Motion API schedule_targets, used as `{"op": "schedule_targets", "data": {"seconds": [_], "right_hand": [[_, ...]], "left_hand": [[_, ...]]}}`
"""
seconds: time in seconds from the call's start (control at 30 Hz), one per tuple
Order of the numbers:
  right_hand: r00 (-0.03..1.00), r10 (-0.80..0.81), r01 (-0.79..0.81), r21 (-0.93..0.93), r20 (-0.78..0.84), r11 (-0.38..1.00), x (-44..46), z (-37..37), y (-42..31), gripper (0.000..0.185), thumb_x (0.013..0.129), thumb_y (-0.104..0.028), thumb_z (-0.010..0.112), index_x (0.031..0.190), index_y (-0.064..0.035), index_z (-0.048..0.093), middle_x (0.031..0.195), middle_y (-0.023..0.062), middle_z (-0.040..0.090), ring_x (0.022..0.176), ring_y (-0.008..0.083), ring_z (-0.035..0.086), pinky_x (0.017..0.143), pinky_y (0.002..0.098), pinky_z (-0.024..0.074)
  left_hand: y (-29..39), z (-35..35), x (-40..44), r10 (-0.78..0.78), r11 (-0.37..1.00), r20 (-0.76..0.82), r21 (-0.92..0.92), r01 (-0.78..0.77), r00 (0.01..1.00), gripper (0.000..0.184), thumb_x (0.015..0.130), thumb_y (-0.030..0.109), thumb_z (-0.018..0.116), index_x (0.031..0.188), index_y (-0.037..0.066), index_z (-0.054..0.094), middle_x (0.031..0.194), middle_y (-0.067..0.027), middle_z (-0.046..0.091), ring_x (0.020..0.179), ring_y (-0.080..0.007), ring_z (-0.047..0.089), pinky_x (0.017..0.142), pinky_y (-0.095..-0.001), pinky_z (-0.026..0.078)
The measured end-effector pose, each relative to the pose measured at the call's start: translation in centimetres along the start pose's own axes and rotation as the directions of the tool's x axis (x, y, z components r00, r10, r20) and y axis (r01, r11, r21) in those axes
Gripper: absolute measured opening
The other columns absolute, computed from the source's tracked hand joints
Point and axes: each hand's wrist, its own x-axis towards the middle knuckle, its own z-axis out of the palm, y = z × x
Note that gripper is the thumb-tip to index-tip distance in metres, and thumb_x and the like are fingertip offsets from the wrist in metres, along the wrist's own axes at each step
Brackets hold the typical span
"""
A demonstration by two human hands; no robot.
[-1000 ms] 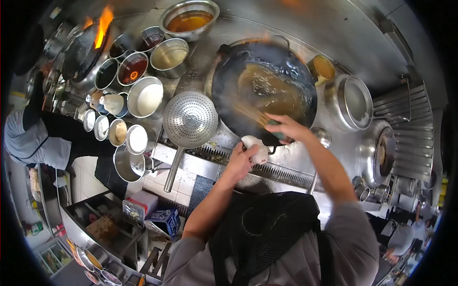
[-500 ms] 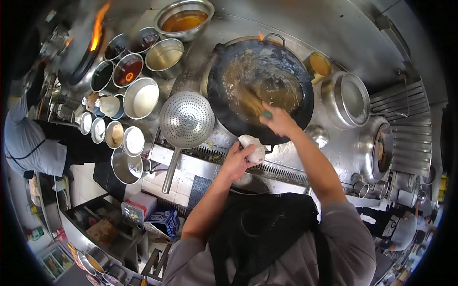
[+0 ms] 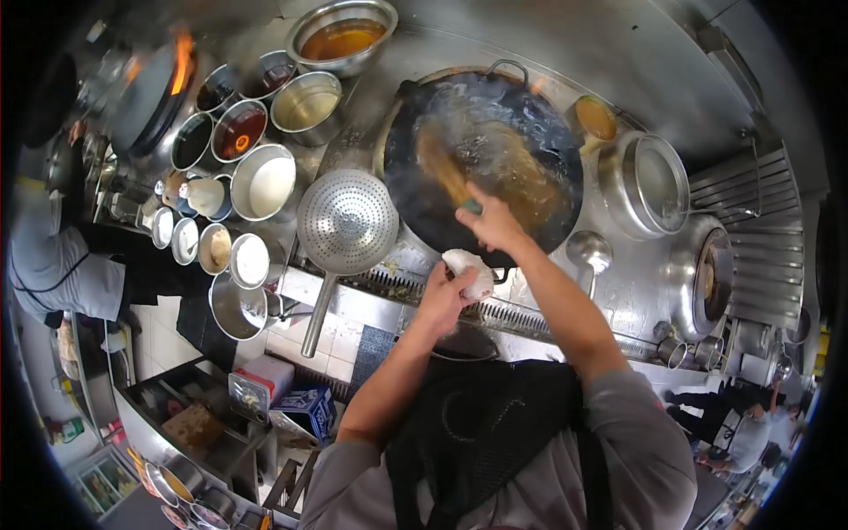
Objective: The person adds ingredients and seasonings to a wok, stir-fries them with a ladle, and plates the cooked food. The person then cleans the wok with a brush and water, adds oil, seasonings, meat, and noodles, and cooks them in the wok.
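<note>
My right hand is closed around the green-banded end of a bamboo wok brush. Its bristle end reaches into the brownish, steaming water of a large black wok. My left hand grips a folded white cloth close to the wok's near handle. To the left of the wok lies a perforated strainer ladle, its handle towards me. A round steel ladle rests on the stove to the right of my right forearm.
Pots of liquids and seasonings, including a white-filled pot, crowd the left. A lidded steel pot stands right of the wok. Flame rises at upper left. One person works at left, others at far right.
My right hand has moved left with the brush, which now points to the wok's left side. The water has swirled round to the right. My left hand stays nearly still with the cloth.
</note>
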Motion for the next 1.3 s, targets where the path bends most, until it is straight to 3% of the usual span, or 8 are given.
{"op": "schedule_targets", "data": {"seconds": [0.07,0.27,0.33,0.6,0.83,1.0,1.17,1.3], "right_hand": [[0.956,-0.289,0.270,-0.227,-0.054,0.936,-0.6,0.8,3.4,0.073,0.086,-0.040,0.065,0.150,-0.0157,0.040,0.100,0.0264,0.069,0.085,0.0383,0.070,0.085,0.0449,0.0538],[0.997,0.043,-0.072,-0.864,-0.058,0.498,-6.1,-10.0,11.0,0.058,0.089,-0.032,0.062,0.144,-0.0223,0.045,0.109,0.0226,0.068,0.097,0.0417,0.067,0.089,0.0496,0.0530],[0.932,-0.088,-0.257,-0.811,-0.352,0.525,-3.9,-13.3,9.9,0.055,0.091,-0.028,0.061,0.144,-0.0255,0.045,0.107,0.0211,0.069,0.097,0.0393,0.068,0.086,0.0502,0.0539],[0.986,-0.160,0.144,0.227,0.052,0.963,3.5,-2.4,0.8,0.078,0.087,-0.027,0.070,0.154,-0.0139,0.031,0.074,0.0071,0.062,0.048,0.0166,0.058,0.040,0.0310,0.0478],[0.836,-0.451,0.518,-0.183,0.312,0.835,-2.8,-7.8,8.3,0.075,0.087,-0.040,0.071,0.150,-0.0135,0.041,0.065,0.0079,0.059,0.046,0.0159,0.057,0.049,0.0326,0.0480],[0.922,0.118,0.073,-0.463,0.369,0.883,-9.5,-16.9,6.3,0.076,0.084,-0.050,0.071,0.146,-0.0139,0.047,0.086,0.0126,0.068,0.063,0.0165,0.066,0.059,0.0313,0.0526],[0.900,-0.064,-0.071,0.289,0.432,0.955,-3.0,-5.5,1.9,0.069,0.088,-0.038,0.073,0.148,-0.0160,0.046,0.110,0.0046,0.061,0.088,0.0134,0.057,0.058,0.0326,0.0535],[0.991,-0.027,-0.092,0.811,0.132,0.578,2.3,4.8,-4.6,0.073,0.091,-0.034,0.071,0.153,-0.0215,0.034,0.107,0.0062,0.059,0.052,0.0163,0.051,0.041,0.0312,0.0430]], "left_hand": [[-0.2,0.1,-0.2,0.013,1.000,0.000,-0.006,-0.013,1.000,0.034,0.096,0.008,0.060,0.126,0.000,0.047,0.121,-0.0141,0.059,0.107,-0.0272,0.063,0.083,-0.0429,0.059],[-0.2,1.0,-0.9,0.040,0.998,-0.054,-0.047,-0.042,0.998,0.037,0.095,0.007,0.060,0.129,0.000,0.045,0.122,-0.0137,0.058,0.107,-0.0264,0.063,0.082,-0.0417,0.058],[-0.4,1.0,-0.8,0.057,0.995,-0.043,-0.074,-0.060,0.997,0.037,0.095,0.007,0.061,0.128,0.000,0.046,0.121,-0.0134,0.059,0.107,-0.0255,0.063,0.083,-0.0404,0.058],[-1.1,0.6,0.1,0.111,0.993,-0.040,-0.022,-0.112,0.993,0.036,0.095,0.007,0.062,0.126,-0.002,0.047,0.119,-0.0142,0.060,0.105,-0.0250,0.064,0.084,-0.0398,0.057],[-1.6,0.9,-1.3,0.178,0.984,-0.104,-0.001,-0.179,0.979,0.039,0.096,0.006,0.061,0.130,-0.001,0.044,0.121,-0.0147,0.058,0.105,-0.0253,0.063,0.085,-0.0402,0.058],[-1.4,0.6,-0.7,0.157,0.987,-0.094,-0.027,-0.160,0.983,0.041,0.095,0.006,0.062,0.130,-0.002,0.043,0.120,-0.0147,0.058,0.106,-0.0258,0.063,0.083,-0.0398,0.059],[-1.4,0.7,0.5,0.124,0.991,-0.144,-0.022,-0.128,0.982,0.037,0.092,0.004,0.065,0.123,-0.002,0.045,0.115,-0.0147,0.059,0.101,-0.0263,0.065,0.081,-0.0408,0.059],[-1.3,0.9,0.4,0.162,0.987,-0.170,0.032,-0.159,0.972,0.041,0.090,0.001,0.065,0.124,-0.002,0.041,0.115,-0.0153,0.058,0.099,-0.0262,0.065,0.079,-0.0401,0.059]]}}
